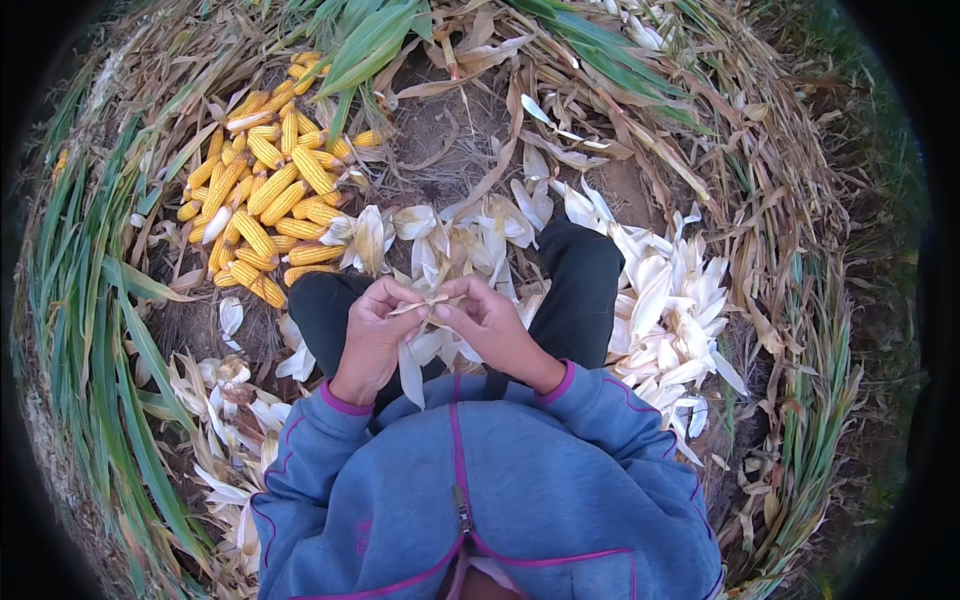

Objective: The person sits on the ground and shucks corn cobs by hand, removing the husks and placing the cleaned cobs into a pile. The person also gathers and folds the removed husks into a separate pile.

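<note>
Between my bent knees, both hands meet over a strip of pale dry corn husk (410,373). My left hand (379,337) pinches it between thumb and fingers, and one end hangs down towards my lap. The thumb and forefinger of my right hand (495,326) grip the husk at the same spot, where it looks twisted or knotted. Just beyond my hands lie loose dry husks (487,232) on the ground. Past my left knee is a heap of husked yellow corn cobs (277,191).
A pile of pale husks (664,315) lies by my right leg, with more husks (232,405) at my left. Long green corn leaves (97,360) and dry stalks (780,180) ring the spot. Bare soil (442,142) shows ahead of me.
</note>
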{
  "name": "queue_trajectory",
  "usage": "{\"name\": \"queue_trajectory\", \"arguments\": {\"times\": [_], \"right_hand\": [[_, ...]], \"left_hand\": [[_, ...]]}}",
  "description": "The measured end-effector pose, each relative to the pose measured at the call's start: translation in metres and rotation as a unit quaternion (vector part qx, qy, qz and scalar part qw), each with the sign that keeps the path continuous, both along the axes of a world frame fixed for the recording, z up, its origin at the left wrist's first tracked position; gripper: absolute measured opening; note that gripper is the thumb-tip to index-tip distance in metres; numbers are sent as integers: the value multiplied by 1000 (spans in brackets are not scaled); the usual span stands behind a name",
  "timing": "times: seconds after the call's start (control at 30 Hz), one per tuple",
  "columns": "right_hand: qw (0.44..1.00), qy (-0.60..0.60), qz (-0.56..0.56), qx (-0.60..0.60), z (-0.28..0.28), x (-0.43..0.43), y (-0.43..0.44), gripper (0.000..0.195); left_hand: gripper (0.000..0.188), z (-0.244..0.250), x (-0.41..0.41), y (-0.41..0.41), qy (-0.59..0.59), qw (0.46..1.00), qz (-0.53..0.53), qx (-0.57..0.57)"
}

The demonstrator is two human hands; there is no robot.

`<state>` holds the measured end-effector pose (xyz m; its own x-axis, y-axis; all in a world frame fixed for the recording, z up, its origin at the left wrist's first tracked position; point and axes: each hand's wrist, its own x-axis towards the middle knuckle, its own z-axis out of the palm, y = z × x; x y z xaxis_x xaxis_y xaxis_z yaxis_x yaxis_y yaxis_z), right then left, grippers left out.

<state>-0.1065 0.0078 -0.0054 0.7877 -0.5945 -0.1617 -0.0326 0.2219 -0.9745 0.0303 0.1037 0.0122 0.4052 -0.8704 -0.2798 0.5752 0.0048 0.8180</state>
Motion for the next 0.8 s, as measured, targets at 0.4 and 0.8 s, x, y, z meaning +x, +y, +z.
{"name": "queue_trajectory", "arguments": {"times": [0.4,0.8], "right_hand": [[992,-41,57,103,-3,-2,-2,6],[999,23,40,0,-22,-2,9,7]], "left_hand": [[14,6,4,5,-106,993,-50,16],[23,5,3,5,-593,798,-97,-32]]}}
